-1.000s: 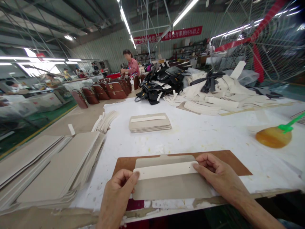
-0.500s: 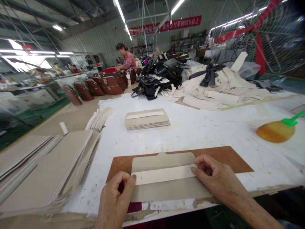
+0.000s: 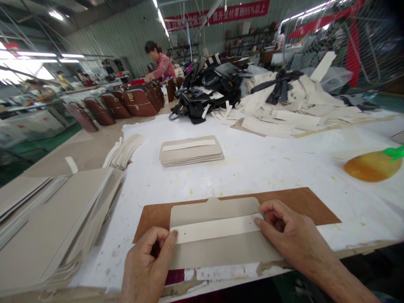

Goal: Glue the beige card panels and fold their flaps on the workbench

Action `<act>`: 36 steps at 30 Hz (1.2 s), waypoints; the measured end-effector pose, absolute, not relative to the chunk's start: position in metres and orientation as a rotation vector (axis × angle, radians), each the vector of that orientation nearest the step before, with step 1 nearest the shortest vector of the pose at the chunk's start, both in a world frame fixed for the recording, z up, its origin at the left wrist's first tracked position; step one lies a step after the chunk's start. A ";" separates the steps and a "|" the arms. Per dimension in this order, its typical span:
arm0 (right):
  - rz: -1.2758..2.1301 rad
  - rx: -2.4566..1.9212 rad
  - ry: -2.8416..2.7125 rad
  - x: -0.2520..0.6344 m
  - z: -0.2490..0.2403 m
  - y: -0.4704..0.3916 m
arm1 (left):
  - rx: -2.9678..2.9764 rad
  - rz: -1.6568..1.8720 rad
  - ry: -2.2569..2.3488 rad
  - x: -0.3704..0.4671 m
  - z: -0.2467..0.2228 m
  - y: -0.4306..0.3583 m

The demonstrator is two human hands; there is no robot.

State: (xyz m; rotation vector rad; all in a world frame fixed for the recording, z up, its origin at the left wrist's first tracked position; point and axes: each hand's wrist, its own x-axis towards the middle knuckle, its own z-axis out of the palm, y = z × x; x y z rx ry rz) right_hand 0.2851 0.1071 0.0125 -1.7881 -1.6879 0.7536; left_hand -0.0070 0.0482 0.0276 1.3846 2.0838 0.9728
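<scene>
**White strip pressed onto grey card panel at the near table edge**

The white strip (image 3: 217,227) lay lengthwise across a grey card panel (image 3: 221,248), which rested on a brown board (image 3: 303,204) at the near edge of the white-covered table (image 3: 268,168). The left hand (image 3: 148,265) was curled, its thumb pressing down on the strip's left end. The right hand (image 3: 290,235) was bent over the strip's right end, with the thumb on the strip and the fingers tucked at the panel's right edge. Neither hand lifted anything; both pinned the strip flat to the panel.

Farther out, near the middle of the table, sat a small stack of like panels (image 3: 191,151), the top one bearing its own white strip. To the left, a large fanned pile of grey card sheets (image 3: 63,219) spread along the near left side, and a smaller fan of white strips (image 3: 124,149) lay beyond it. At the right, an amber puddle of glue (image 3: 372,166) held a green-handled tool (image 3: 394,152). At the far side lay a heap of cream strips (image 3: 284,118) and black handbags (image 3: 202,101), with brown bags (image 3: 132,101) lined up to the far left. A person in a pink top (image 3: 162,67) worked at the far end.
</scene>
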 end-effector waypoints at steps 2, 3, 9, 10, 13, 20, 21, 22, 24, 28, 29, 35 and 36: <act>0.750 -1.788 -1.687 0.285 0.012 0.107 | 1.375 0.946 2.096 -0.007 0.027 0.048; 0.747 -1.787 -1.687 0.285 0.012 0.106 | 1.374 0.940 2.100 -0.007 0.027 0.049; 0.740 -1.768 -1.705 0.285 0.013 0.104 | 1.393 0.984 2.081 -0.006 0.027 0.049; 0.742 -1.767 -1.708 0.284 0.013 0.104 | 1.393 0.989 2.074 -0.007 0.027 0.049; 0.745 -1.769 -1.709 0.284 0.014 0.104 | 1.389 0.980 2.061 -0.008 0.027 0.049; 0.721 -1.764 -1.726 0.283 0.015 0.103 | 1.373 0.952 2.069 -0.009 0.027 0.049; 0.715 -1.764 -1.731 0.284 0.013 0.103 | 1.374 0.949 2.070 -0.009 0.026 0.049; 0.708 -1.763 -1.737 0.284 0.012 0.103 | 1.374 0.948 2.073 -0.009 0.026 0.049; 0.693 -1.762 -1.751 0.286 0.006 0.105 | 1.379 0.947 2.081 -0.009 0.026 0.049; 0.643 -1.779 -1.783 0.289 -0.004 0.108 | 1.402 0.937 2.093 -0.008 0.025 0.049; 0.629 -1.785 -1.794 0.289 -0.005 0.109 | 1.413 0.942 2.091 -0.008 0.025 0.048; 0.610 -1.792 -1.859 0.292 -0.006 0.109 | 1.826 1.180 1.928 -0.011 0.022 0.044; 0.579 -1.793 -1.860 0.295 -0.010 0.108 | 1.989 1.238 1.827 -0.013 0.022 0.042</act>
